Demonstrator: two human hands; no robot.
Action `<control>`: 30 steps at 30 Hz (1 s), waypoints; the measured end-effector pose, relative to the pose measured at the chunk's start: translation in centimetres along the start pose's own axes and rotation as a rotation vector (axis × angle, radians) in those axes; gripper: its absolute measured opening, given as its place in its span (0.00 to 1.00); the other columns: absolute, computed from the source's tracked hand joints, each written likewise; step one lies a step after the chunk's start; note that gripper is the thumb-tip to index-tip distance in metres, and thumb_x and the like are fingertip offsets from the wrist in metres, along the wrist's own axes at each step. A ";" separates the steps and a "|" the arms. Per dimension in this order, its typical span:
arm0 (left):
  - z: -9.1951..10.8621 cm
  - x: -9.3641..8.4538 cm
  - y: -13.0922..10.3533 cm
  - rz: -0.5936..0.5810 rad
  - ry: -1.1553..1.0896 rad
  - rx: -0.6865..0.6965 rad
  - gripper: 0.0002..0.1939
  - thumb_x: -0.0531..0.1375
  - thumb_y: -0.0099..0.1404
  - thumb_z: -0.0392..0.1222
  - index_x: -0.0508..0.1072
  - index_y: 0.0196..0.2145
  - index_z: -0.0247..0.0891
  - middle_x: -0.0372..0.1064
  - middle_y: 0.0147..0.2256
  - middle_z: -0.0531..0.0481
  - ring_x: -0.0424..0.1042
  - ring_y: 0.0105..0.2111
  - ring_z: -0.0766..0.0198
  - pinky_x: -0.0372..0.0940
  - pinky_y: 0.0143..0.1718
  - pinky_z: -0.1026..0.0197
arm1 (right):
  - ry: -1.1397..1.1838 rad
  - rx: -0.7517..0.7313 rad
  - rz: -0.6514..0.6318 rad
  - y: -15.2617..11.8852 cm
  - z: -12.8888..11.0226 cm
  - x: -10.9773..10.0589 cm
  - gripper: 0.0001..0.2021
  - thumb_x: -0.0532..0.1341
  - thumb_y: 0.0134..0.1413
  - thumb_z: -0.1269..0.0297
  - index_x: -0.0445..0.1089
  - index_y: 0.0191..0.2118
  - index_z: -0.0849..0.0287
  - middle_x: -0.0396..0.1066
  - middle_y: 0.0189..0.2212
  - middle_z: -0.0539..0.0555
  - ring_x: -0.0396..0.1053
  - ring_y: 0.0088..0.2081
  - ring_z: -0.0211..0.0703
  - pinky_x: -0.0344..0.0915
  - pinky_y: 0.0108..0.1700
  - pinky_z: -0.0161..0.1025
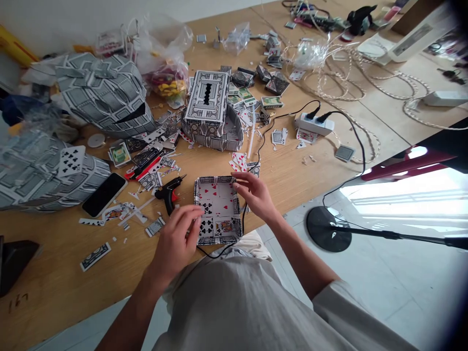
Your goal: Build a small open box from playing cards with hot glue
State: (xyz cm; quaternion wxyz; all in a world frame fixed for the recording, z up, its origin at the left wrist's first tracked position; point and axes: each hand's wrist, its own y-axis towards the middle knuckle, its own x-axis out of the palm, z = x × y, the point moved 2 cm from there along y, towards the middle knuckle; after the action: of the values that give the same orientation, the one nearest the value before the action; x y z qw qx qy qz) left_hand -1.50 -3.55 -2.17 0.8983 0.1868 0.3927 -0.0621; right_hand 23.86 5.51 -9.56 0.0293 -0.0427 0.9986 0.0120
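A shallow open box made of playing cards (224, 208) lies at the table's front edge, its inside lined with hearts and clubs faces. My left hand (178, 239) is at its left wall, fingers bent over the rim and the thumb close to them. At the far right corner, the fingers and thumb of my right hand (256, 195) close round the rim. A black hot glue gun (168, 194) with an orange trigger lies just left of the box, nozzle pointing away. The fingertips on the walls are partly hidden.
Behind stands a card-covered box with a slotted lid (207, 100). Large woven card baskets (102, 92), a phone (105, 195) and a red utility knife (146, 168) are at left. A power strip (315, 124) trails black cables; a round stand base (328, 228) is on the floor.
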 end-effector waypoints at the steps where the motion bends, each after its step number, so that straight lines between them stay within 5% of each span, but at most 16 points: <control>1: 0.2 0.1 -1.1 0.011 0.028 -0.026 0.11 0.57 0.78 0.35 0.76 0.53 0.45 0.77 0.51 0.45 0.79 0.52 0.57 0.75 0.57 0.54 | -0.025 0.017 0.003 -0.5 -0.2 -0.1 0.20 0.70 0.65 0.45 0.78 0.54 0.52 0.79 0.58 0.59 0.78 0.58 0.55 0.73 0.64 0.56; 4: 0.6 0.6 -4.0 0.078 0.064 -0.169 0.09 0.61 0.77 0.42 0.75 0.52 0.42 0.75 0.47 0.43 0.79 0.40 0.59 0.77 0.43 0.57 | -0.104 0.089 0.000 -1.6 -0.6 -0.4 0.22 0.69 0.66 0.46 0.76 0.58 0.51 0.76 0.62 0.60 0.77 0.59 0.56 0.77 0.61 0.56; 7: 0.5 1.5 -5.9 0.037 0.002 -0.381 0.19 0.63 0.75 0.53 0.72 0.56 0.40 0.76 0.45 0.44 0.78 0.33 0.61 0.76 0.32 0.59 | -0.145 0.131 -0.027 -1.7 -0.8 -0.5 0.26 0.69 0.64 0.46 0.73 0.62 0.50 0.73 0.66 0.61 0.74 0.63 0.60 0.78 0.58 0.57; 11: 0.0 2.6 -6.8 -0.089 -0.049 -0.640 0.31 0.62 0.72 0.65 0.69 0.60 0.39 0.80 0.46 0.40 0.81 0.31 0.56 0.76 0.30 0.56 | -0.192 0.137 -0.060 -0.1 -0.7 -0.1 0.26 0.69 0.63 0.50 0.73 0.63 0.51 0.75 0.65 0.62 0.75 0.63 0.59 0.79 0.58 0.56; 16: -0.3 3.0 -6.4 -0.278 -0.208 -0.847 0.29 0.55 0.74 0.69 0.72 0.54 0.42 0.82 0.31 0.46 0.85 0.31 0.49 0.75 0.31 0.54 | -0.326 0.168 -0.089 1.9 -0.9 0.5 0.17 0.66 0.60 0.60 0.79 0.53 0.57 0.82 0.49 0.61 0.80 0.51 0.56 0.80 0.50 0.52; 20: -0.3 2.2 -5.8 -0.226 -0.251 -0.861 0.28 0.53 0.73 0.68 0.74 0.53 0.42 0.83 0.30 0.46 0.85 0.32 0.49 0.77 0.33 0.54 | -0.364 0.155 -0.054 1.8 -1.9 0.3 0.15 0.65 0.59 0.61 0.79 0.50 0.56 0.82 0.48 0.60 0.80 0.49 0.54 0.79 0.47 0.49; 30: 0.6 -0.9 -2.2 -0.074 -0.019 -0.648 0.26 0.57 0.74 0.67 0.80 0.48 0.43 0.81 0.30 0.49 0.82 0.29 0.55 0.72 0.33 0.58 | -0.431 0.173 0.095 0.5 -3.7 -1.7 0.12 0.61 0.59 0.59 0.75 0.46 0.55 0.82 0.45 0.58 0.78 0.43 0.51 0.75 0.45 0.49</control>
State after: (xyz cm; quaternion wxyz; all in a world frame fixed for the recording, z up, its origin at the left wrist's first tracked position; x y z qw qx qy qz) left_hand -2.28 -5.78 -1.80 0.9118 -0.1239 0.3903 0.0317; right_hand 25.34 6.03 -5.74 0.2448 0.0105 0.9674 -0.0635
